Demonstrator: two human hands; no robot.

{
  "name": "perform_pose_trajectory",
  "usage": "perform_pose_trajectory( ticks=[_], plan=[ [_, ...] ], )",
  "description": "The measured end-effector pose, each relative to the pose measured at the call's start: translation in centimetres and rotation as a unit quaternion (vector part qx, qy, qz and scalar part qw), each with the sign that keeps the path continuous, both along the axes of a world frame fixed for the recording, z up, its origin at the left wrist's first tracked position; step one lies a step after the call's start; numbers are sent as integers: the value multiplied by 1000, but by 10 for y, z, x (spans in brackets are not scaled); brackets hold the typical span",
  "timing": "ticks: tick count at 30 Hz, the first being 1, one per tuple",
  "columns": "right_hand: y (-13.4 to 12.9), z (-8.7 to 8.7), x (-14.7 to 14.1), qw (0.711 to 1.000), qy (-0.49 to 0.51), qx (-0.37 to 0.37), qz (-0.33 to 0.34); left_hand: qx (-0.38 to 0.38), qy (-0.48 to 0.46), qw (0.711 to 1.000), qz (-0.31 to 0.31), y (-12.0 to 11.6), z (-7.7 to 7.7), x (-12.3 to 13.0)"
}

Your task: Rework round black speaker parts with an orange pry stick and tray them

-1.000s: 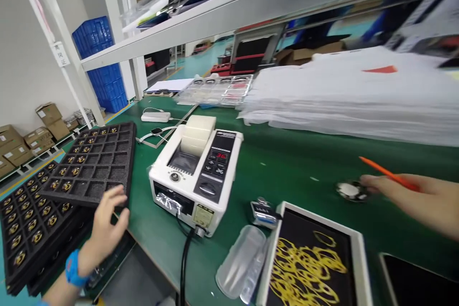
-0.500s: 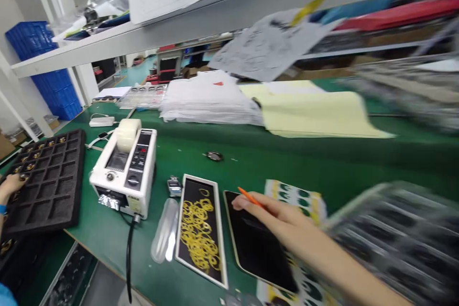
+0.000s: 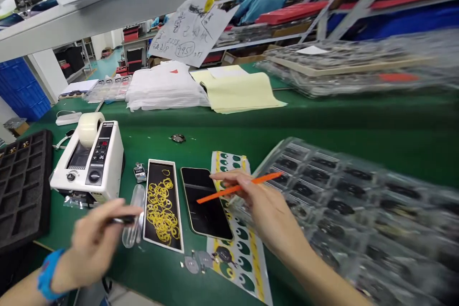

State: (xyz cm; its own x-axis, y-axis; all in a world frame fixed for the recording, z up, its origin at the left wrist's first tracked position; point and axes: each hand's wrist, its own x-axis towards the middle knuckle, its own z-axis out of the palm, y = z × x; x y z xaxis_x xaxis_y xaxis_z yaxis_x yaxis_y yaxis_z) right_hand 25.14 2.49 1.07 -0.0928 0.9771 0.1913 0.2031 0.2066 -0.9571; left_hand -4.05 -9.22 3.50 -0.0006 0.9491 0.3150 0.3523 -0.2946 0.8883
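Observation:
My right hand [image 3: 263,203] holds an orange stick [image 3: 222,193] above the black phone [image 3: 204,203]. My left hand [image 3: 98,236], with a blue band at the wrist, pinches a small dark part [image 3: 122,220] in front of the white tape dispenser [image 3: 98,153]. Between the hands lies a white-rimmed tray [image 3: 177,205] of yellow rings. A clear oblong case [image 3: 130,236] is beside it, partly behind my left fingertips. Under the phone's right side runs a sticker sheet [image 3: 256,267] with yellow edges. Small round parts [image 3: 191,264] lie near the phone's lower end.
Clear compartment trays [image 3: 344,186] with dark parts fill the right side. A black foam tray [image 3: 32,201] is at the far left. White sheets [image 3: 165,88] and yellow paper [image 3: 244,93] lie at the back, below a shelf [image 3: 118,7].
The view has turned to the right. My left hand has moved from the foam tray to the dispenser's front, with a dark part in it. The orange stick now lies crosswise in my right hand.

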Motion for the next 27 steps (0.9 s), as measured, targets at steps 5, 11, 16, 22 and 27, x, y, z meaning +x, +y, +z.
perform_pose_trajectory(
  ticks=[5,11,16,22,27],
  plan=[
    [-16,-2,0,988,148,-7,-40,-210,-254,940,-85,56,-6,80],
    [-46,1,-14,991,105,29,73,-258,-351,894,-101,76,-16,73],
    [-52,-1,-20,987,95,70,111,-230,-349,893,-169,63,-15,68],
    [-43,-4,-16,974,112,95,170,-227,-335,885,-229,64,-11,64],
    [-34,-2,-11,954,87,153,241,-231,-354,874,-239,66,-5,60]
  ],
)
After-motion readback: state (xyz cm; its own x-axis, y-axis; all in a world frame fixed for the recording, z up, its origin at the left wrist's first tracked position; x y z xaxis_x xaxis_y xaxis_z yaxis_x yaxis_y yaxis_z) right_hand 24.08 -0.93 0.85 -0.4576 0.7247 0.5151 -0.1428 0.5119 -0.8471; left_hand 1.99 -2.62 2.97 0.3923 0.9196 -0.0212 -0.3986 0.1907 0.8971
